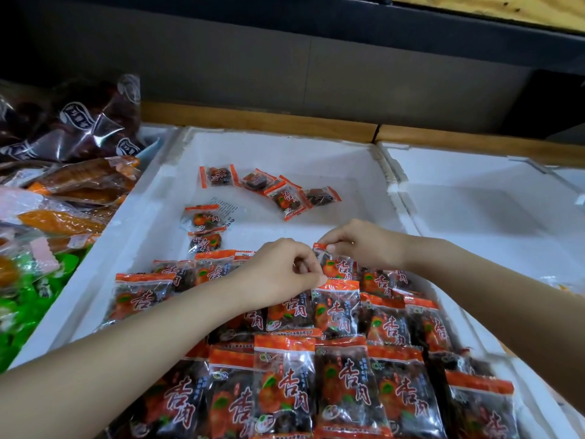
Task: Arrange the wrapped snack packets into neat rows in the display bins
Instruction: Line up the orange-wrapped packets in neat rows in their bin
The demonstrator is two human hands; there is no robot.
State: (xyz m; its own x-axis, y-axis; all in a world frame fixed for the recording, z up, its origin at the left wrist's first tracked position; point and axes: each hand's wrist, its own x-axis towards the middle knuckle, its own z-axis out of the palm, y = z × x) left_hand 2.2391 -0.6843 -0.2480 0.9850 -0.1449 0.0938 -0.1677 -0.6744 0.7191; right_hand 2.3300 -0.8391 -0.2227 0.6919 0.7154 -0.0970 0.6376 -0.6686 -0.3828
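Piled bags (79, 185) lay leftward; my curled left hand (281, 274), grip unclear, half hid the orange-topped packet (337, 268) my right hand (361, 245) pinched.

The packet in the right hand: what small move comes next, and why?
Probably lay the packet down into the back row. The right hand pinches its orange top edge, the left hand grips its side, and the white bin has bare floor behind that row.

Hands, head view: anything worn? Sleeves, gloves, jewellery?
No gloves on the left hand or right hand. No sleeves or watch show up to the frame edge. A small gold glint on a right finger may be a ring; it is too small to tell.
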